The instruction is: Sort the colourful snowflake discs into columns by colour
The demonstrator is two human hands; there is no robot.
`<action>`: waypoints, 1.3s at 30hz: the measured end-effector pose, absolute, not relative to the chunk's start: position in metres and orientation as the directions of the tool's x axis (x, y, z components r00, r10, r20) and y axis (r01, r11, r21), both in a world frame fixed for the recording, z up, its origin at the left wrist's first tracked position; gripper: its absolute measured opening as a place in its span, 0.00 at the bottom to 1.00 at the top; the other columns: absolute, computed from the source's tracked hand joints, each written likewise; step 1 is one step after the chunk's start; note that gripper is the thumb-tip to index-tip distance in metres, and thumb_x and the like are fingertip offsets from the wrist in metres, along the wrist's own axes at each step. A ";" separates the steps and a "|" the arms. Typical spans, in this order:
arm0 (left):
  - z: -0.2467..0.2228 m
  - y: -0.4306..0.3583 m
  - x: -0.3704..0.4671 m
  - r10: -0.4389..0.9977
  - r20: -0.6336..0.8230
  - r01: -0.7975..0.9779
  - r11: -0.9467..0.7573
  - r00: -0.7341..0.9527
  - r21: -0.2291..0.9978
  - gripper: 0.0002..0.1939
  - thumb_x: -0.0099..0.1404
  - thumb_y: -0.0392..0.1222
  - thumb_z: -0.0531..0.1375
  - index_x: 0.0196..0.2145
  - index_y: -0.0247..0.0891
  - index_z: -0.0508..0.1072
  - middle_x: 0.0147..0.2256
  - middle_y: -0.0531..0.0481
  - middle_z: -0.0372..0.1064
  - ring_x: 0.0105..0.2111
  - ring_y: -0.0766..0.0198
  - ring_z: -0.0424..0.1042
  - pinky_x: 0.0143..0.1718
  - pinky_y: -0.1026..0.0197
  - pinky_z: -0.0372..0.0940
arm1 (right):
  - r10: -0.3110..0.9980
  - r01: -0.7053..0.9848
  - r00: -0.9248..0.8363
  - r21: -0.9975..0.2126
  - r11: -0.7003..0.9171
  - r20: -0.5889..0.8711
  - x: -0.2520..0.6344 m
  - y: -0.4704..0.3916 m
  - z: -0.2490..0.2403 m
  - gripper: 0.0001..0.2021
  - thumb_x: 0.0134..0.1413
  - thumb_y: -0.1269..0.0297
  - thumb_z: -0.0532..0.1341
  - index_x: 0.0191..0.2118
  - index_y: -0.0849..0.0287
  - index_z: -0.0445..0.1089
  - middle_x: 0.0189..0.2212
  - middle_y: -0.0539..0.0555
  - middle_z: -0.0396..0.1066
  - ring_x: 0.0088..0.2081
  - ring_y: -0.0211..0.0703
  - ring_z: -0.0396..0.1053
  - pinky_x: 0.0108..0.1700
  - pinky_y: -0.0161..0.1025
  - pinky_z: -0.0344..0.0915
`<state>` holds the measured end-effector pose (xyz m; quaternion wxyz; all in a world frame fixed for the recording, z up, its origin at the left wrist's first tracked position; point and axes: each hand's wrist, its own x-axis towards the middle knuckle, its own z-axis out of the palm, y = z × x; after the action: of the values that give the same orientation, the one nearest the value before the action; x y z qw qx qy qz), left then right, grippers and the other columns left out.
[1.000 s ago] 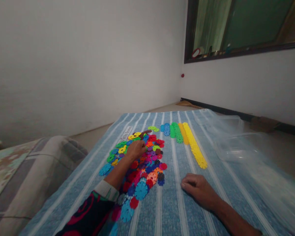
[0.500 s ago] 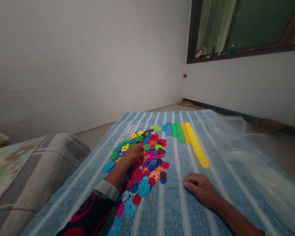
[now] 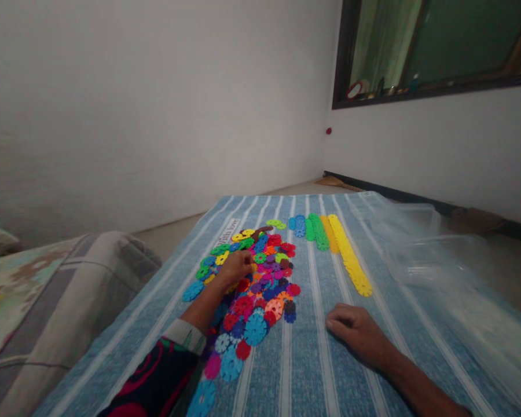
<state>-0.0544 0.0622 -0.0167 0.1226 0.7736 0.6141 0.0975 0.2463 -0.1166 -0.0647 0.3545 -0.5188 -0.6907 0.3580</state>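
Observation:
My left hand [image 3: 238, 267] is over a mixed pile of colourful notched plastic discs [image 3: 257, 329], its fingers pinched together at the pile's upper part. Whatever those fingertips grip, if anything, is hidden. On the striped cloth to the right of the pile rests my right hand [image 3: 351, 325], loosely curled with nothing visible in it. Beyond it, discs lie overlapped in rows by colour: a long yellow row [image 3: 349, 255], a shorter orange-yellow row [image 3: 329, 234], green discs [image 3: 318, 233] and blue discs [image 3: 299, 226]. A few lime green discs [image 3: 276, 223] lie apart at the far end.
Clear plastic boxes [image 3: 434, 255] stand along the right side of the blue striped cloth [image 3: 304, 359]. A bed with a patterned cover [image 3: 108, 278] is at the left. White walls [image 3: 156, 104] rise behind, with a dark-framed window [image 3: 417, 95] at upper right.
My left hand has moved slightly up within the pile, fingers still together. The right hand stays in place. The view has shifted a little.

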 end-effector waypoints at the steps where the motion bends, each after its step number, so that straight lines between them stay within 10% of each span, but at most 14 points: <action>1: -0.017 0.063 -0.057 0.973 0.010 0.916 -0.220 0.230 0.335 0.03 0.50 0.35 0.59 0.26 0.36 0.72 0.22 0.57 0.66 0.26 0.67 0.66 0.28 0.66 0.56 | 0.970 0.465 -0.211 -0.861 0.206 0.118 0.246 -0.117 -0.064 0.13 0.56 0.60 0.57 0.24 0.60 0.71 0.24 0.50 0.68 0.29 0.39 0.68 0.35 0.35 0.61; 16: -0.009 0.062 -0.049 0.979 0.106 0.814 -0.203 0.173 0.544 0.07 0.51 0.35 0.56 0.27 0.36 0.74 0.23 0.55 0.69 0.26 0.65 0.67 0.30 0.65 0.62 | 0.972 0.450 -0.196 -0.868 0.208 0.131 0.245 -0.117 -0.062 0.13 0.55 0.61 0.58 0.23 0.59 0.71 0.24 0.50 0.68 0.29 0.39 0.67 0.34 0.35 0.61; 27: -0.002 0.063 0.095 0.858 0.130 0.772 -0.505 0.497 0.385 0.13 0.55 0.30 0.54 0.30 0.38 0.78 0.30 0.51 0.76 0.34 0.64 0.71 0.37 0.65 0.62 | 0.968 0.431 -0.193 -0.872 0.233 0.163 0.243 -0.112 -0.064 0.10 0.54 0.67 0.59 0.24 0.60 0.73 0.23 0.49 0.69 0.28 0.36 0.67 0.34 0.33 0.61; 39: -0.026 0.083 0.184 0.905 0.120 0.806 -0.420 0.409 0.417 0.17 0.57 0.29 0.53 0.39 0.35 0.80 0.40 0.44 0.78 0.41 0.61 0.74 0.43 0.63 0.64 | 0.968 0.409 -0.176 -0.881 0.236 0.178 0.241 -0.110 -0.059 0.09 0.51 0.69 0.59 0.23 0.59 0.73 0.23 0.48 0.69 0.28 0.35 0.68 0.33 0.32 0.61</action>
<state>0.1835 0.0832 -0.0265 0.1485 0.8261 0.5176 0.1659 0.2406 -0.1099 -0.0594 0.3947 -0.5063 -0.6800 0.3541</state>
